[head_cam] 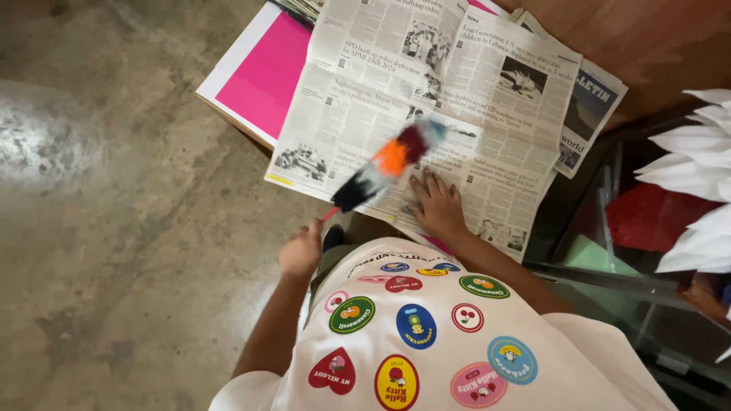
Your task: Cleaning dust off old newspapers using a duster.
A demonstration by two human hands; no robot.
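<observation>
At the bottom of the frame, a white shirt covered in round and heart-shaped coloured patches (426, 335) is filling the nearest ground and hiding the person's body below it; the lower edge is cutting it off. Just above it, left of centre, the left hand (301, 251) is closing in a fist around the thin red handle of a multicoloured feather duster (387, 164), whose black, white, orange, dark red and blue head is slanting up and to the right, blurred so that its feathers are hard to make out. The handle is almost wholly hidden inside the fist. To the right, the right hand (438, 207) is lying palm down with fingers spread wide, pressing on an open black-and-white printed newspaper (487, 106). The duster's head is hovering over the newspaper's lower middle; whether it is touching the paper cannot be told.

Further up, at the upper left of the newspaper, a flat white-edged board with a bright pink face (263, 72) is sticking out from under it, mostly covered. At the right edge, white pointed paper shapes (697, 164) and a red sheet (647, 217) are showing above a glass-topped metal frame (601, 270), all cut off by the frame. Bare grey concrete floor (114, 190) is filling the left side.
</observation>
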